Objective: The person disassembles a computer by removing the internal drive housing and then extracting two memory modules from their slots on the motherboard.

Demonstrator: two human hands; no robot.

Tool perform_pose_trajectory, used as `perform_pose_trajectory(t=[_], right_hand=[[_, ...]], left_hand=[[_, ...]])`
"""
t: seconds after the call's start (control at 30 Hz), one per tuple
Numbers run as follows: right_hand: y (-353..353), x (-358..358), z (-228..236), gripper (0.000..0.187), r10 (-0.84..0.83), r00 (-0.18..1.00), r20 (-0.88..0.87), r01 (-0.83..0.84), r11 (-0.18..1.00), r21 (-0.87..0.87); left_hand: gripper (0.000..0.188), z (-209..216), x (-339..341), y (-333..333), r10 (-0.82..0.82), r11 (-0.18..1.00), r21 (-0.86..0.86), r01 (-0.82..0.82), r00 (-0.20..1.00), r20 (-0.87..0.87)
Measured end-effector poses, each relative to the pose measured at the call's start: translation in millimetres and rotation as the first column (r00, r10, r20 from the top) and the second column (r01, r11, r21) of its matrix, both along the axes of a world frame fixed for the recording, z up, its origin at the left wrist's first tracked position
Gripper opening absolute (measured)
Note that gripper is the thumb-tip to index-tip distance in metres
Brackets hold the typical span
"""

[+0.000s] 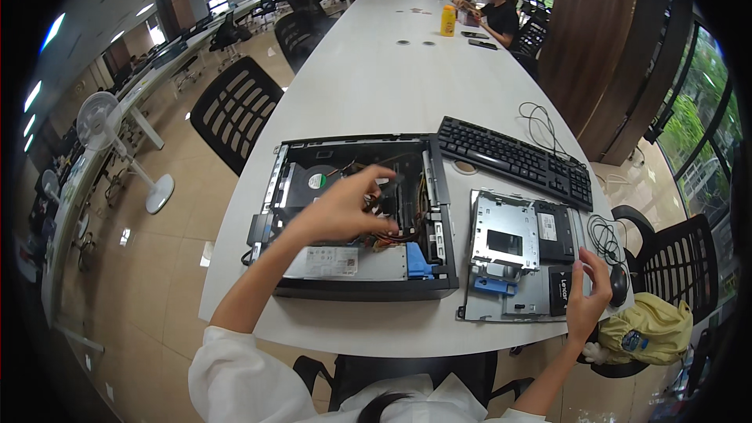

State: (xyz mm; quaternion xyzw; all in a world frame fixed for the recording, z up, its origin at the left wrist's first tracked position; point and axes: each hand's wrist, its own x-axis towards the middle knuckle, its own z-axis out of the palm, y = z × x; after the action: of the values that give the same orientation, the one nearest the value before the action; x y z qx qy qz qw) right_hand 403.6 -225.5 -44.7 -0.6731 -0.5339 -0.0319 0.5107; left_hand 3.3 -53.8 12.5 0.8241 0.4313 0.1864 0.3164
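An opened desktop computer case [368, 290] lies flat on the table in front of me. Over its inside hangs my left hand [348, 207], thumb and forefinger spread wide; I see nothing held between them. Loose coloured cables [384, 243], a round fan [316, 181] and a blue latch [419, 261] show around it. To the right, a metal side panel [489, 311] carries a silver drive bracket [504, 229], a black drive [554, 227] and a small black solid-state drive [558, 291]. My right hand [589, 298] is beside that small drive, fingers curved and apart; contact is unclear.
A black keyboard [517, 160] lies behind the panel, with coiled cable [603, 236] and a mouse [619, 285] at the right edge. A yellow bottle [447, 21] and phones stand farther off, near a seated person [500, 12]. Chairs [237, 110] line the table.
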Motion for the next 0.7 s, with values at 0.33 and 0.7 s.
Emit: perform_pose_trajectory(t=[0.33,0.7], right_hand=[[12,-9,4,0.023,0.062,0.993,-0.097,-0.055,0.996,0.071],[55,-80,57,0.022,0.460,0.852,0.249,-0.481,0.877,0.025]], left_hand=[[0.027,40,-35,-54,0.345,0.933,-0.193,-0.303,0.907,0.242],[0.060,32,-51,-36,0.056,0.989,0.150,-0.011,0.951,-0.303]])
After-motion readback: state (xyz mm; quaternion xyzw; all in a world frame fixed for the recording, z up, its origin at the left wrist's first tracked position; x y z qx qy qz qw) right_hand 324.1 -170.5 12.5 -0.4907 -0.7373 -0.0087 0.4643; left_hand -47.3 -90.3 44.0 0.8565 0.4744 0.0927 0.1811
